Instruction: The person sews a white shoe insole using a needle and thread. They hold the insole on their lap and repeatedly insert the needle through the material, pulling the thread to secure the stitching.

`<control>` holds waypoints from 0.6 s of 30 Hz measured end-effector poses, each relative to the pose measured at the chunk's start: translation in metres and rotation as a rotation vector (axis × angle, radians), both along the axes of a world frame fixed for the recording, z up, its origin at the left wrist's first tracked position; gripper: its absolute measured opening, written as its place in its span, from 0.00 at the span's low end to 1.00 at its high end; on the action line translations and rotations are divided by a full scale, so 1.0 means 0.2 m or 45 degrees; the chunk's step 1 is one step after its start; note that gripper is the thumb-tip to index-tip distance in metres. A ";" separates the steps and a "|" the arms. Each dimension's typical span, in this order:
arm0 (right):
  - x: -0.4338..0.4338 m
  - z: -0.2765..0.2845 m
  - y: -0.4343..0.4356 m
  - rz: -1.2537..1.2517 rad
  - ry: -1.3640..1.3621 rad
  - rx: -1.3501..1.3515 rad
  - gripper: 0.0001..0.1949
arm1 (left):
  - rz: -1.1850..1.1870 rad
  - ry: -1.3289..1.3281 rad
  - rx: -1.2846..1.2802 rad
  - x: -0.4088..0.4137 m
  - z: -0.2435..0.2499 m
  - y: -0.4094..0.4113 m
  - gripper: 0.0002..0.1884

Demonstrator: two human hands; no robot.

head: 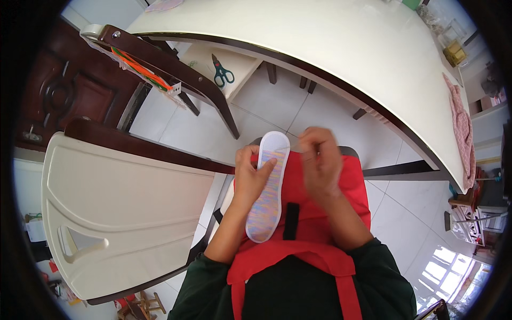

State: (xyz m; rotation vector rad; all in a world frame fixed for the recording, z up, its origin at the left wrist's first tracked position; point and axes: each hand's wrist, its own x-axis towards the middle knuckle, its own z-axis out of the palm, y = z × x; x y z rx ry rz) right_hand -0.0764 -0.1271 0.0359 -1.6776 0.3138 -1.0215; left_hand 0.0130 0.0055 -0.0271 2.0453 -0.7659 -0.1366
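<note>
My left hand (253,172) is closed on a white-edged shoe insole (264,208), its thumb lying on the face. Multicoloured stitching covers most of that face, while the toe end at the top is plain white mesh. My right hand (321,162) is raised just right of the insole, blurred, with the fingers curled. A faint thread seems to run from the insole's upper part towards those fingers; whether they pinch a needle cannot be seen. Beneath both hands, a red apron (312,216) with a black strip (291,221) covers the lap.
A white table (280,24) curves across the front. Scissors (222,74) lie on a lower shelf (240,80). Orange and green threads (140,71) hang from a chair at the upper left. Another chair's white back (132,216) stands at the left; a pink cloth (460,124) lies on the table's right edge.
</note>
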 end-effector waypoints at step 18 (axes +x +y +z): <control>-0.19 0.12 -0.32 -0.402 -0.266 0.589 0.05 | 0.119 0.517 -0.161 0.00 0.02 0.00 0.17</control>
